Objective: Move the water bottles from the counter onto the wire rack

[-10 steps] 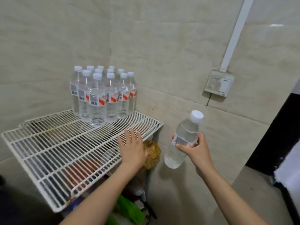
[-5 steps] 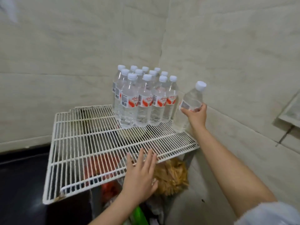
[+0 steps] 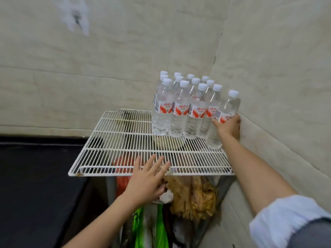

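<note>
Right hand (image 3: 227, 125): reached far forward to the back right corner, fingers and thumb curled round the label band of one water bottle (image 3: 228, 106), knuckles close to the tiled wall (image 3: 277, 86).
Water bottle: tilted, cap leaning toward that wall, base down at the wires just beside the front row; whether it bears on the wires cannot be told.
Right arm: stretched out, forearm bare, pale sleeve (image 3: 283, 217) bunched near the elbow.
Left hand (image 3: 146, 179): palm down, fingers straight and spread over the front edge of the wire rack (image 3: 125, 140), holding nothing.
Standing bottles (image 3: 179, 111): upright, packed in rows at the rack's back right.
Bags (image 3: 193, 196): crumpled below the rack.
</note>
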Motion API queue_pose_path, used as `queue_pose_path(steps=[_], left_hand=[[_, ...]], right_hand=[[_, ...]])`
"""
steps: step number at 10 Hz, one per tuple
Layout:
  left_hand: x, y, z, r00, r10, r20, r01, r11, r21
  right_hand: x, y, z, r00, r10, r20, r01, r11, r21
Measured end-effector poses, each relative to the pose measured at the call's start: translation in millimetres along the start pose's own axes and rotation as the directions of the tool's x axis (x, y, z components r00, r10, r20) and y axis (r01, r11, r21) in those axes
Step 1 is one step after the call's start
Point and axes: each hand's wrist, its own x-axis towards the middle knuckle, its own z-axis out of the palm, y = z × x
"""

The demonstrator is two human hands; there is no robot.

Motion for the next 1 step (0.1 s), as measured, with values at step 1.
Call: queue_pose_path(steps=[1], left_hand=[[-17.7,-14.9,-2.0,0.971,-0.238,0.007,0.237,0.968,-0.083]], right_hand=[[-6.0,2.5,-5.0,0.996,-0.032,0.088,0.031,0.999,0.013]])
